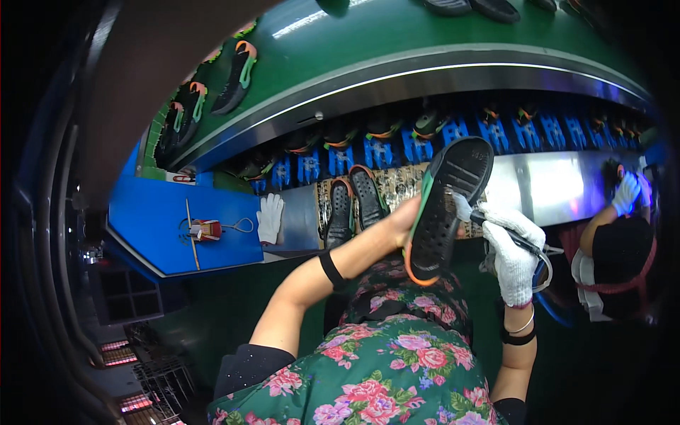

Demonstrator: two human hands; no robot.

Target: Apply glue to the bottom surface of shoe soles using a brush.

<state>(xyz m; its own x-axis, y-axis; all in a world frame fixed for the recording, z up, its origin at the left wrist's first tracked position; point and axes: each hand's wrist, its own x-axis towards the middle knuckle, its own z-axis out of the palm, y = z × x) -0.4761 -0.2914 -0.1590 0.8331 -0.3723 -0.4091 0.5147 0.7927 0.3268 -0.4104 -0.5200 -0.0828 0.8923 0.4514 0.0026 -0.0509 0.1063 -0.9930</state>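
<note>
My bare left hand [405, 217] is closed on a black shoe sole [448, 195] with holes, ridges and a green and orange edge. It holds the sole tilted upright in front of me, and most of its fingers are hidden behind it. In my right hand [516, 251], which wears a white knitted glove, is a dark-handled brush [464, 206]. The pale bristles meet or nearly meet the sole's face around its middle. A looped cord or tube hangs by the right wrist. Beyond my left forearm, a pair of similar black soles [352, 202] stands on a patterned mat.
A blue board [184, 237] at the left carries a small red item and a stick. A white glove [270, 218] lies beside it. Blue holders [379, 151] line the rack under a green conveyor [397, 35] bearing shoes. At right, another person's gloved hands [627, 193] work.
</note>
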